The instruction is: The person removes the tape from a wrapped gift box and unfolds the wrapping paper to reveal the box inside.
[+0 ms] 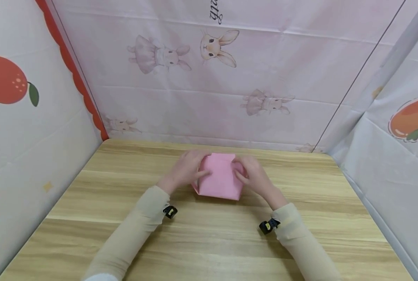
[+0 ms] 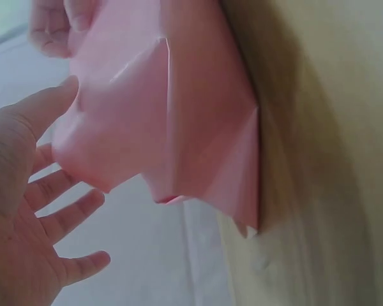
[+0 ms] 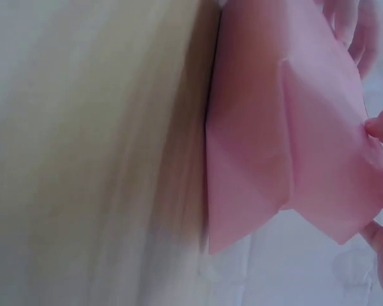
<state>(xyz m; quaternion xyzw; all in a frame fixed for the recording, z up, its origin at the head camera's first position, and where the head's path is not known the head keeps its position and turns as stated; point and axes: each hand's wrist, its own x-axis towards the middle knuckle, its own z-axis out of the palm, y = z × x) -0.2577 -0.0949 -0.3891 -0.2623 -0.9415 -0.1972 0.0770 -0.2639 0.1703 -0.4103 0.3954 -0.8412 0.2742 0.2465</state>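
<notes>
A folded sheet of pink paper [image 1: 218, 177] stands on the table in a box-like form, creased into flaps and pointed corners. On its left side my left hand [image 1: 188, 167] pinches the upper edge, thumb on the near face. In the left wrist view that thumb presses the pink paper [image 2: 124, 121], the index fingertip goes behind it, and the other fingers spread below. My right hand [image 1: 254, 175] pinches the upper right edge. The right wrist view has its thumb [image 3: 380, 127] on the face of the pink paper [image 3: 325, 121], with other fingers partly hidden behind.
The wooden table [image 1: 212, 242] has a light striped grain. A pink cloth backdrop [image 1: 195, 105] with printed rabbits hangs along its far edge. White printed cloths flank the left and right sides. A small black camera is strapped at each wrist.
</notes>
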